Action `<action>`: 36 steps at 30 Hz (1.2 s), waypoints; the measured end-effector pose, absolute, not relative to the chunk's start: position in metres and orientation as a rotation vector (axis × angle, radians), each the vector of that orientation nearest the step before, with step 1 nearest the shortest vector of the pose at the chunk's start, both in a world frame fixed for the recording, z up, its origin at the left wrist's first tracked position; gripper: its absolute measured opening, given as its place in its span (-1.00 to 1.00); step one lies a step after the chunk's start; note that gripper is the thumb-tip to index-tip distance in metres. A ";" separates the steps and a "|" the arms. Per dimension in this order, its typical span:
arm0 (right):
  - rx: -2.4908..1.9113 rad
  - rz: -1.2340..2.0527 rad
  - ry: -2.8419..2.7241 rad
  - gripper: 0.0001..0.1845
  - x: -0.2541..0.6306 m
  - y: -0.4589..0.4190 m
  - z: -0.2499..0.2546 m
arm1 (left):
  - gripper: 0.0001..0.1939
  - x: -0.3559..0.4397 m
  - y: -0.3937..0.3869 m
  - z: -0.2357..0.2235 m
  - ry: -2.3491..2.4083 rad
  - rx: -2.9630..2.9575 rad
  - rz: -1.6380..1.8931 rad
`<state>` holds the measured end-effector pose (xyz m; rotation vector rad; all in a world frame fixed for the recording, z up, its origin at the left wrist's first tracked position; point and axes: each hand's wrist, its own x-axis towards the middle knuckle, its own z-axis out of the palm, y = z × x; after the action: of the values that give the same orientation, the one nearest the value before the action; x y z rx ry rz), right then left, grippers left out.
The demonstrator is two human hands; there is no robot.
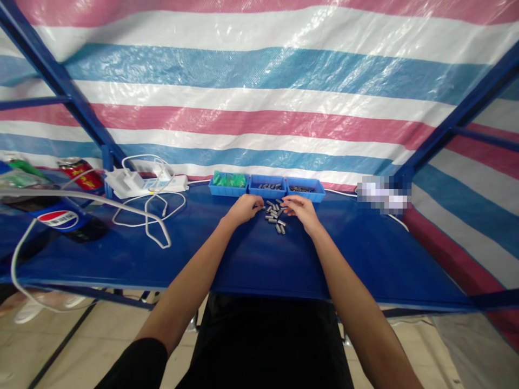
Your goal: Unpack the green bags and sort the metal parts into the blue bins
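Several small grey metal cylinders [275,216] lie in a loose pile on the blue table [251,254]. My left hand [244,208] rests at the pile's left edge, fingers curled in a pinch on something I cannot make out. My right hand [300,210] sits at the pile's right edge, its fingers bent and pinching among the cylinders. Just behind the pile stands a row of three blue bins: the left bin [228,184] holds green pieces, the middle bin [267,186] grey parts, the right bin [305,189] dark small parts.
A white power strip [140,182] with plugs and white cables [150,219] lies at the back left. A cola bottle [60,219] and a red can [81,173] lie at the far left. Striped tarpaulin and blue frame bars close in the back and sides.
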<state>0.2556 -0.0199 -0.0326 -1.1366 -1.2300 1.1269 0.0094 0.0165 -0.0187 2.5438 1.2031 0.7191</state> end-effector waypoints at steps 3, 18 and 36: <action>-1.137 1.121 -1.229 -0.58 0.255 -0.020 -0.032 | -0.78 0.010 0.018 -0.018 1.164 2.450 0.880; -0.998 1.138 -1.364 -0.54 0.248 -0.029 -0.022 | -0.52 0.047 0.002 -0.013 0.824 1.459 1.193; -1.062 1.192 -1.335 -0.55 0.247 -0.031 -0.018 | -0.53 0.049 0.003 -0.018 0.821 1.435 1.223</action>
<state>0.2469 -0.0310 -0.0180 -1.0624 -1.3353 1.1915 0.0486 0.0031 -0.0184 1.4353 0.8214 1.2228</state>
